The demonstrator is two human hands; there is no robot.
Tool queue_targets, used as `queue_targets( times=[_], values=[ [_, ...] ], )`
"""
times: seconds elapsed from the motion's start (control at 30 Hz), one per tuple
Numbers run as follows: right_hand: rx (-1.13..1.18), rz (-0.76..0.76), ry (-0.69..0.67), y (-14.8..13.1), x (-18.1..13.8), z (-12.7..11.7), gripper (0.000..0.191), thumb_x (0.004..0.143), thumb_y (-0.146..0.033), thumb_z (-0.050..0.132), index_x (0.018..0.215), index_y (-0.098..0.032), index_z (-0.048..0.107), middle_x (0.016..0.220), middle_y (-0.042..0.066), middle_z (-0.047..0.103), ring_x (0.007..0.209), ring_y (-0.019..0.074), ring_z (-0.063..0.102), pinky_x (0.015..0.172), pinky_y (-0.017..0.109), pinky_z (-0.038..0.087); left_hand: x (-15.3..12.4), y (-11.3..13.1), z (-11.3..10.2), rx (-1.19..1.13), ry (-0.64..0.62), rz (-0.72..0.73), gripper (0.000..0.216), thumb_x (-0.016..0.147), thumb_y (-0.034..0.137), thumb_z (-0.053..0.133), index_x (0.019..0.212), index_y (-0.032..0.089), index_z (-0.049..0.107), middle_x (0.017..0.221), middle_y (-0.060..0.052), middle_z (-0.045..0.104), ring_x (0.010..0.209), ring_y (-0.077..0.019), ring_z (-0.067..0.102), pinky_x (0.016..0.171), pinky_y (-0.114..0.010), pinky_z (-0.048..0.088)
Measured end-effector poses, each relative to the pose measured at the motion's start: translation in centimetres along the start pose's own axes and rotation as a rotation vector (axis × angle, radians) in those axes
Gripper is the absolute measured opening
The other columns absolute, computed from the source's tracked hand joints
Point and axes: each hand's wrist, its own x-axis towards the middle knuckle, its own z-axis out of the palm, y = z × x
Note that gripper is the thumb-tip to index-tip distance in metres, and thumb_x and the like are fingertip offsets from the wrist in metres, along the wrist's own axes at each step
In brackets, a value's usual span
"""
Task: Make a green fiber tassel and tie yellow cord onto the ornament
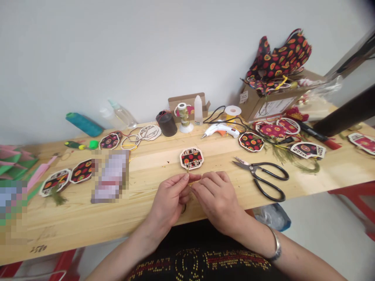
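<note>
My left hand (171, 199) and my right hand (216, 197) meet at the table's front edge, fingertips pinched together on a thin yellow cord (191, 182). The cord runs up to a small wooden lattice ornament (191, 158) with black, red and yellow patterned fabric, lying flat on the wooden table (146, 210) just beyond my fingers. A silver bracelet (275, 246) is on my right wrist.
Black scissors (262, 175) lie right of my hands. A white glue gun (221, 130), spools, bottles and a cardboard box of patterned fabric (272, 97) stand further back. More finished ornaments lie left (82, 171) and right (251, 141). Blurred patches cover items at the left.
</note>
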Motion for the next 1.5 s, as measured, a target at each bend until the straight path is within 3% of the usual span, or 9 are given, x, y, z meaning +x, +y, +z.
queue_targets(
  times=[0.57,0.9,0.97,1.07,1.2,1.33,1.5],
  values=[
    [0.006,0.002,-0.021,0.1,-0.1,0.2,0.017,0.091,-0.015,0.045,0.084,-0.016,0.061,0.082,0.005,0.066,0.082,0.019,0.052,0.073,0.036,0.032,-0.1,0.0,0.3,-0.015,0.027,-0.018,0.02,0.07,0.028,0.071,0.077,0.008,0.073,0.047,0.007,0.033,0.045,-0.0034,0.02,0.042,-0.018,0.013],
    [0.082,0.011,0.0,0.1,-0.1,0.2,0.015,0.091,-0.016,0.047,0.086,-0.016,0.062,0.087,0.004,0.068,0.088,0.0179,0.055,0.075,0.036,0.034,0.2,-0.3,0.4,-0.007,0.072,-0.015,0.02,0.068,0.027,0.073,0.067,0.011,0.061,0.049,0.005,0.045,0.042,-0.0024,0.026,0.041,-0.016,0.016],
    [0.109,0.061,0.013,0.2,0.0,0.1,0.014,0.089,-0.018,0.051,0.083,-0.017,0.063,0.084,0.003,0.068,0.085,0.0177,0.054,0.075,0.036,0.034,0.1,-0.2,0.5,0.022,0.089,0.006,0.02,0.068,0.027,0.072,0.067,0.011,0.061,0.051,0.004,0.048,0.042,-0.0025,0.028,0.04,-0.016,0.018],
    [0.183,0.215,0.065,0.6,0.3,-0.2,0.012,0.087,-0.02,0.054,0.085,-0.019,0.066,0.08,0.003,0.066,0.083,0.0187,0.053,0.074,0.036,0.036,0.1,-0.2,0.5,0.059,0.099,0.058,0.02,0.069,0.029,0.071,0.066,0.012,0.061,0.045,0.007,0.04,0.04,-0.0028,0.026,0.04,-0.017,0.018],
    [0.457,0.371,0.091,0.9,0.9,-0.6,0.014,0.08,-0.018,0.065,0.094,-0.021,0.066,0.083,0.002,0.064,0.084,0.0177,0.053,0.076,0.034,0.041,0.0,-0.6,0.3,0.143,0.083,0.124,0.019,0.073,0.031,0.068,0.069,0.013,0.064,0.047,0.006,0.044,0.041,-0.0035,0.029,0.039,-0.017,0.02],
    [0.656,0.414,0.106,0.7,1.3,-0.4,0.011,0.077,-0.016,0.067,0.087,-0.022,0.068,0.078,0.0,0.061,0.082,0.0158,0.053,0.074,0.031,0.044,-0.1,-0.9,0.1,0.182,0.041,0.129,0.016,0.075,0.03,0.067,0.072,0.014,0.066,0.049,0.006,0.042,0.042,-0.0036,0.03,0.04,-0.017,0.021],
    [0.692,0.43,0.138,1.0,1.3,-0.2,0.008,0.077,-0.013,0.067,0.076,-0.021,0.069,0.072,0.0,0.059,0.079,0.015,0.052,0.072,0.03,0.043,-0.2,-0.6,0.2,0.183,0.05,0.102,0.018,0.072,0.031,0.07,0.068,0.014,0.065,0.044,0.008,0.036,0.041,-0.0032,0.029,0.039,-0.016,0.019]
  ],
)
